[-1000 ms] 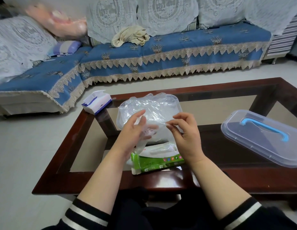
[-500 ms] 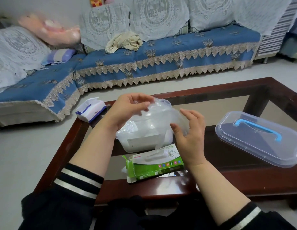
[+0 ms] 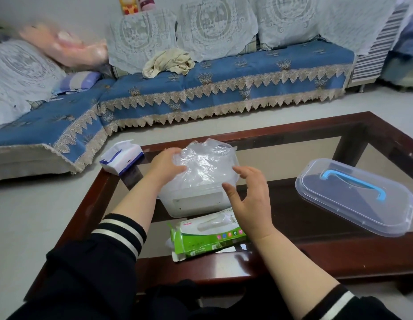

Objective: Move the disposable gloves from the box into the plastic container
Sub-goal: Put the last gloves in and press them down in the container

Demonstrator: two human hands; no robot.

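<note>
A heap of clear disposable gloves [image 3: 205, 162] bulges out of the top of the translucent plastic container [image 3: 196, 202] at the middle of the glass table. My left hand [image 3: 167, 163] presses on the left side of the heap with curled fingers. My right hand [image 3: 249, 195] hovers at the container's right side, fingers spread and relaxed, holding nothing. The green and white glove box [image 3: 207, 236] lies on its side in front of the container, a glove showing at its slot.
The container's clear lid [image 3: 355, 197] with a blue handle lies on the table at the right. A white and blue tissue pack [image 3: 121, 157] sits on the table's far left corner. The dark wood table frame [image 3: 281, 128] surrounds glass; a blue sofa stands behind.
The glove held between both hands came down onto the container. My left hand now pushes the heap down and my right hand has let go and opened.
</note>
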